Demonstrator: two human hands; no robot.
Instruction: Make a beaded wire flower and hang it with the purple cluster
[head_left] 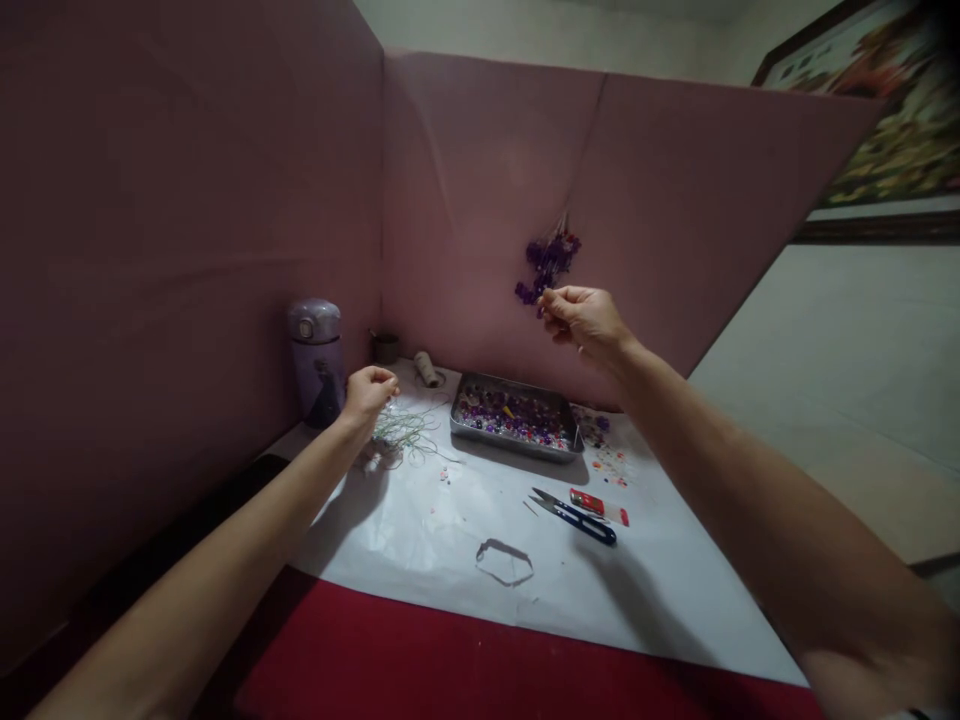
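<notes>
My right hand (pixel 585 318) is raised, thumb and fingers pinched together at the lower end of a hanging bunch of purple and red beads (pixel 551 255). Whatever lies between those fingertips is too small to tell. Lower and to the left, my left hand (pixel 370 392) is also closed in a pinch, over a loose tangle of pale green thread (pixel 405 432); what it holds cannot be made out. Between and below the hands, a grey metal tray (pixel 517 452) contains many purple, red and clear beads.
Thread snips (pixel 576 515) lie beside a red packet (pixel 587 501). A thin band-like outline (pixel 505 562) is nearer me. Loose beads (pixel 611 465) are scattered right of the tray. A purple flask (pixel 316 360), dark cup (pixel 386 348) and thread spool (pixel 426 369) stand or lie at left.
</notes>
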